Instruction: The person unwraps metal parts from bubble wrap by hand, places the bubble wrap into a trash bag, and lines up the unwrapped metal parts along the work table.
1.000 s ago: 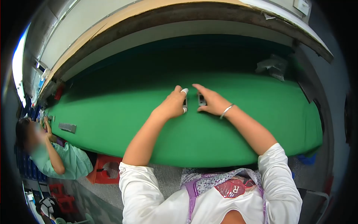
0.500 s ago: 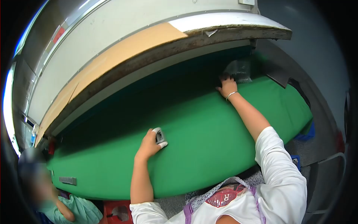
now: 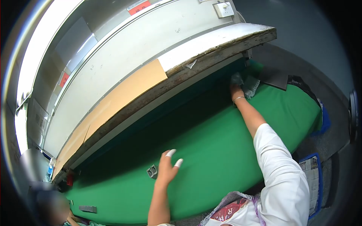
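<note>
My left hand [image 3: 168, 168] is held over the green cloth, thumb and forefinger apart, white covers on their tips, nothing between them. Just left of it, two small grey blocks with openings [image 3: 152, 171] stand side by side on the cloth. My right hand [image 3: 236, 91] reaches far back to a clear plastic bag [image 3: 250, 87] in the shade under the shelf. Its fingers are dark and partly hidden by the plastic, so their grip cannot be made out.
A row of grey pieces [image 3: 87, 208] lies at the table's left end, near a co-worker in green. The shelf [image 3: 222, 41] overhangs the back. A dark flat panel [image 3: 274, 80] sits at the right end, and a blue-edged tray [image 3: 315, 184] is below right.
My left hand has let go of the grey piece and opened. My right hand has left its grey piece and moved back to the bag. The view has turned and shifted.
</note>
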Tool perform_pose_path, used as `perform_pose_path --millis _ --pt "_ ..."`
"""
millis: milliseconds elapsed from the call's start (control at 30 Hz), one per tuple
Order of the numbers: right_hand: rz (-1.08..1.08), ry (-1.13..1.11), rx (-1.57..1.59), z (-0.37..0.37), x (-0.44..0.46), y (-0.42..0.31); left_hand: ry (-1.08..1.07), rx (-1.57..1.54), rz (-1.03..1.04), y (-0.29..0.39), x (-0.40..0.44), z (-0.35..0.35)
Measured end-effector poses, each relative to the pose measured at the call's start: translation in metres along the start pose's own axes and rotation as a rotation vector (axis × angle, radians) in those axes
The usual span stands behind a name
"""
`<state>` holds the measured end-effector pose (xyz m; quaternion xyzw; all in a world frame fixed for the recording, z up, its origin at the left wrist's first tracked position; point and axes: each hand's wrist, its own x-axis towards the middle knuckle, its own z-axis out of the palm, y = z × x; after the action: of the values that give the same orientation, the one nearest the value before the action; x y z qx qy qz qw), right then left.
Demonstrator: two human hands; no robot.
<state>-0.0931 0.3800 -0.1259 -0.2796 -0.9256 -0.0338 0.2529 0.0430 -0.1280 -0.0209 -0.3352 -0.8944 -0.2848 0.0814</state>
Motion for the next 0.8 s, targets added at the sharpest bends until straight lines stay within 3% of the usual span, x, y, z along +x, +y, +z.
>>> perform_pose_path --millis 33,100,133,200,267,333,467,500,567,600,700,767,800 --pt "-0.007 -0.008 -0.005 -0.009 -0.009 0.0 -0.033 -0.067 0.008 0.008 0.005 0.016" --pt "-0.079 0.04 0.544 -0.029 -0.036 -0.005 -0.073 -0.192 0.009 0.011 0.018 0.045" --pt "0.0 0.052 0.74 -0.041 -0.054 -0.017 -0.08 -0.25 0.002 0.005 0.028 0.06" --pt "0.281 -0.591 1.467 -0.066 -0.099 -0.034 -0.009 -0.234 0.017 -0.008 0.037 0.093" --pt "0.332 -0.829 1.756 -0.108 -0.129 -0.053 -0.032 -0.259 -0.133 0.003 0.066 0.093" --pt "0.32 -0.949 1.809 -0.105 -0.179 -0.067 -0.031 -0.071 -0.059 -0.003 0.053 0.112" --pt "0.008 -0.745 1.537 -0.118 -0.196 -0.081 0.014 0.006 -0.074 0.008 0.045 0.117" --pt "0.008 -0.752 1.531 -0.117 -0.197 -0.08 0.014 0.001 -0.081 0.014 0.041 0.111" --pt "-0.218 -0.7 1.359 -0.113 -0.198 -0.08 -0.068 0.111 -0.062 0.024 0.034 0.098" --pt "-0.219 -0.708 1.354 -0.115 -0.198 -0.081 0.003 0.13 -0.005 0.024 0.033 0.101" --pt "-0.199 -0.659 1.14 -0.12 -0.198 -0.083 0.08 0.038 0.032 0.007 0.045 0.122" --pt "-0.419 -0.348 1.011 -0.12 -0.202 -0.081 0.115 -0.046 0.039 0.001 0.047 0.126" --pt "-0.426 -0.353 1.011 -0.125 -0.204 -0.08 0.139 -0.126 0.03 0.001 0.047 0.125"
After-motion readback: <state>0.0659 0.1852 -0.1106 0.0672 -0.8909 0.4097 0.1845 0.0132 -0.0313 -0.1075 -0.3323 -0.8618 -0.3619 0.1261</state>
